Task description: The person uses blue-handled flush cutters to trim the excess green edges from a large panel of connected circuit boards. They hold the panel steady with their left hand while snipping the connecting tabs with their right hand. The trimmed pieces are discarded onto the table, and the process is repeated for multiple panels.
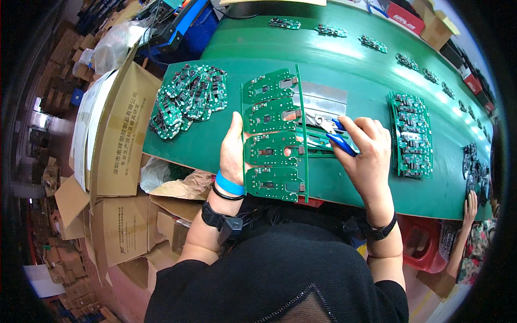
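My left hand [232, 151] grips a green circuit board panel [264, 142] by its left side, fingers behind it. The panel is several joined boards with narrow rails along its long sides. Closed around blue-handled cutting pliers [343, 145], my right hand [370, 153] is just right of the panel. The pliers' metal head points at the panel's right rail; whether it touches is unclear. Behind the pliers lie a grey metal sheet [329, 97] and loose green strips [322, 149]. A heap of separate circuit boards [188, 99] lies to the left of the panel.
Right of my right hand is a stack of board panels [412, 137]. Single boards [372, 43] lie spaced along the green conveyor belt [247, 40] beyond. Cardboard boxes [121, 140] stand at left. Another person's hand [470, 205] rests at the right edge, near dark parts [470, 167].
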The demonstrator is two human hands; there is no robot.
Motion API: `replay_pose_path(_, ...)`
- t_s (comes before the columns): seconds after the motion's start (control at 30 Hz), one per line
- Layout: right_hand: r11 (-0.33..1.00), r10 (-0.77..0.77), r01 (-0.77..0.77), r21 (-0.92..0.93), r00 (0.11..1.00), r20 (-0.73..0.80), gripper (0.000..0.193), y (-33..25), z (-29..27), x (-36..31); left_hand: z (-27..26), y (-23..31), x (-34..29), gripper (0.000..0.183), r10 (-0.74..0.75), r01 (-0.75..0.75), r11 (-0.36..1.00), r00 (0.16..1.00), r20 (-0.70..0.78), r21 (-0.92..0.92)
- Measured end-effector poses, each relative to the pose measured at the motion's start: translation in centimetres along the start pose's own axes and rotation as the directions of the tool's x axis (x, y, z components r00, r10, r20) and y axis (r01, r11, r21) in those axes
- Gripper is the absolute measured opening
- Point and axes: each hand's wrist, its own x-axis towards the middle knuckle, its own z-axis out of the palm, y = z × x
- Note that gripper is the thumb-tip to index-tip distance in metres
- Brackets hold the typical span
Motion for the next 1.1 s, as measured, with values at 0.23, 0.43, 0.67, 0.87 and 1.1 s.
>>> replay_pose_path(0.23,0.999,0.03,-0.03,-0.015,0.998,0.048,0.051,-0.3,0.4,-0.3,0.0,-0.2,0.2,0.076,-0.015,0.019,0.997,0.998,0.058,-0.072)
replay_pose_path(0.43,0.995,0.101,-0.102,-0.009,0.993,-0.061,0.051,0.6,-0.5,-0.5,0.7,0.5,0.7,0.079,0.024,-0.028,0.994,0.999,0.032,0.103)
replay_pose_path(0.67,0.999,-0.049,0.047,0.025,0.995,0.092,0.06,-1.4,-1.2,-0.4,1.2,0.4,1.2,0.074,0.109,-0.057,0.934,0.985,-0.13,0.353)
replay_pose_path(0.87,0.995,-0.097,0.098,0.002,0.988,0.124,0.064,-2.8,-0.3,0.1,2.1,0.2,1.4,0.066,0.178,-0.114,0.898,0.978,-0.113,0.425)
replay_pose_path(1.1,0.994,-0.106,0.107,-0.003,0.983,0.147,0.064,-3.0,-0.4,0.1,2.3,0.3,1.3,0.066,0.181,-0.118,0.897,0.977,-0.111,0.425)
